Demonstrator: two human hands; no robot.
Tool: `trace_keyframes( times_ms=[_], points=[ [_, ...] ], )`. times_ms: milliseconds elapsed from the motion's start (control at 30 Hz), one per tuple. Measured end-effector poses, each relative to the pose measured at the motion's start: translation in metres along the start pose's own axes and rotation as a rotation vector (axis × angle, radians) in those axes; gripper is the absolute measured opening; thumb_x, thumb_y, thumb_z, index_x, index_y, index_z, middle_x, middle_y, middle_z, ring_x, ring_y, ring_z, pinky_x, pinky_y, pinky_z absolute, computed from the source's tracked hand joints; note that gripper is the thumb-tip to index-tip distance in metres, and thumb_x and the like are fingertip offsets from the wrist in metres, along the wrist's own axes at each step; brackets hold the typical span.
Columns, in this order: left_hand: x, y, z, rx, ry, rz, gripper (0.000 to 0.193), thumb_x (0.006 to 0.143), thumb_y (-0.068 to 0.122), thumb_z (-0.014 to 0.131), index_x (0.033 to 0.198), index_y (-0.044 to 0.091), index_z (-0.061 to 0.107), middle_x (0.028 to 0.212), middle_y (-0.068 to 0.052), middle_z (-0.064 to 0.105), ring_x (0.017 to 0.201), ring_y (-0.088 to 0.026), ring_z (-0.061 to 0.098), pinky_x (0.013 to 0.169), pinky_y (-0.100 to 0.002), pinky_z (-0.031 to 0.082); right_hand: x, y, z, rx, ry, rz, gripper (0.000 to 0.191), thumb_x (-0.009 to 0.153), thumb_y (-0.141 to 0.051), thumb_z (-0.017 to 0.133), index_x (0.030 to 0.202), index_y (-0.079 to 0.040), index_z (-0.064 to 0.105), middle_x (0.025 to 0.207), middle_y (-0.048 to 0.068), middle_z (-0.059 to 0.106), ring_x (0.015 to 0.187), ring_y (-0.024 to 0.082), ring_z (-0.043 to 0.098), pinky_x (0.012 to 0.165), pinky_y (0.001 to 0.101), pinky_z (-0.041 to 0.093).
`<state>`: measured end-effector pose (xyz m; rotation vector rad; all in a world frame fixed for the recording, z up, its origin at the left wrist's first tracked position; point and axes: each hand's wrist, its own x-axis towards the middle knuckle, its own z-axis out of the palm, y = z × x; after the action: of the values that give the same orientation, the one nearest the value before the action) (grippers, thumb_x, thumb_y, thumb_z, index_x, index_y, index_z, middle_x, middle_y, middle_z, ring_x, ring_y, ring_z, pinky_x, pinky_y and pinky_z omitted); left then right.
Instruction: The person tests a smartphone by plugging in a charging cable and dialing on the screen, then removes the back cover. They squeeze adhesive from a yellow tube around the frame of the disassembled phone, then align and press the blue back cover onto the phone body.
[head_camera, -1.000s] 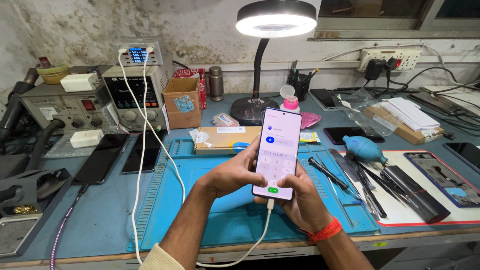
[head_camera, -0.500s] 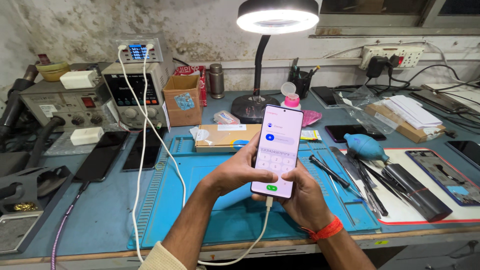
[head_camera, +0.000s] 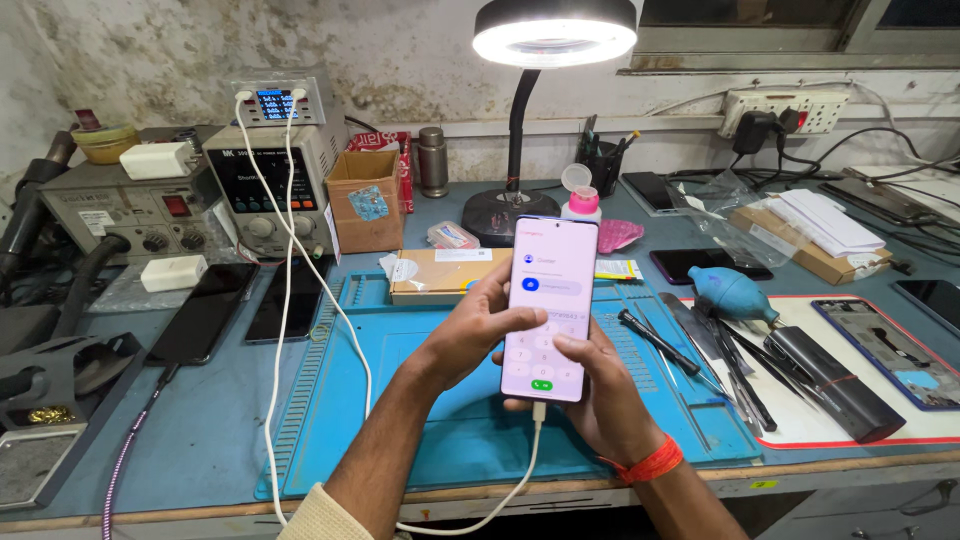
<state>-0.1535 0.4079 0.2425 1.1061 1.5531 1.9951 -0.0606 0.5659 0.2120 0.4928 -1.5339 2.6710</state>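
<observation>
A smartphone (head_camera: 550, 290) with a lit pale-pink screen showing a dial pad is held upright over the blue work mat (head_camera: 340, 400). My left hand (head_camera: 475, 325) grips its left edge, thumb resting on the screen. My right hand (head_camera: 600, 390) cradles the phone's lower end from underneath, with its thumb on the keypad. An orange band circles my right wrist. A white cable (head_camera: 300, 280) plugs into the phone's bottom and runs up to a small power meter (head_camera: 278, 100) at the back left.
A ring lamp (head_camera: 553, 35) stands behind the phone. Bench power supplies (head_camera: 265, 175) and a small cardboard box (head_camera: 363, 200) sit at back left; two dark phones (head_camera: 205, 310) lie left of the mat. Screwdrivers, tweezers, a blue air blower (head_camera: 733, 292) and an opened phone (head_camera: 885, 352) lie right.
The phone has shifted slightly and its screen now shows a contact entry above the dial pad. My right thumb has moved onto the keypad. Both hands keep their hold.
</observation>
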Motion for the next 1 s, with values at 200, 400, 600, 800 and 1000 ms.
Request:
trace_keyframes(
  times_ms=[200,400,600,800,1000],
  points=[
    [0.014,0.016,0.006,0.034,0.237,0.24,0.075,0.082,0.007,0.079,0.147,0.008,0.041,0.109,-0.009,0.073,0.097,-0.013,0.072,0.082,-0.03,0.063,0.0,0.005,0.003,-0.032,-0.015,0.052,0.054,0.093,-0.014,0.059,0.142,0.001,0.042,0.124,0.023,0.065,0.109,0.038,0.071,0.07,0.0489,0.067],
    [0.026,0.026,0.009,0.278,0.308,0.29,0.049,0.078,0.009,0.088,0.121,0.0,0.064,0.103,-0.009,0.074,0.093,-0.011,0.071,0.08,-0.027,0.061,0.0,0.009,0.001,-0.1,0.005,0.069,0.051,0.094,-0.011,0.059,0.141,0.001,0.044,0.119,0.024,0.069,0.103,0.036,0.074,0.072,0.0482,0.068],
    [0.034,0.033,0.012,0.34,0.387,0.188,0.044,0.072,0.016,0.091,0.106,0.001,0.066,0.091,-0.009,0.076,0.08,-0.011,0.073,0.069,-0.026,0.062,0.001,0.011,0.002,-0.141,0.013,0.067,0.051,0.095,-0.011,0.059,0.142,0.0,0.045,0.115,0.023,0.072,0.098,0.031,0.076,0.072,0.0458,0.068],
    [0.04,0.036,0.019,0.488,0.568,0.243,0.034,0.076,0.028,0.089,0.088,0.003,0.069,0.08,-0.005,0.074,0.072,-0.008,0.071,0.063,-0.024,0.058,0.002,0.009,0.004,-0.2,0.007,0.065,0.049,0.095,-0.012,0.06,0.141,-0.001,0.047,0.113,0.024,0.074,0.096,0.03,0.077,0.071,0.0429,0.067],
    [0.05,0.029,0.008,0.452,0.725,0.252,0.049,0.103,0.038,0.064,0.073,0.0,0.067,0.06,-0.003,0.058,0.056,-0.007,0.049,0.049,-0.027,0.038,0.001,0.009,0.004,-0.165,-0.02,0.073,0.049,0.096,-0.013,0.061,0.14,0.001,0.048,0.113,0.025,0.073,0.094,0.032,0.076,0.069,0.0427,0.067]
  ],
)
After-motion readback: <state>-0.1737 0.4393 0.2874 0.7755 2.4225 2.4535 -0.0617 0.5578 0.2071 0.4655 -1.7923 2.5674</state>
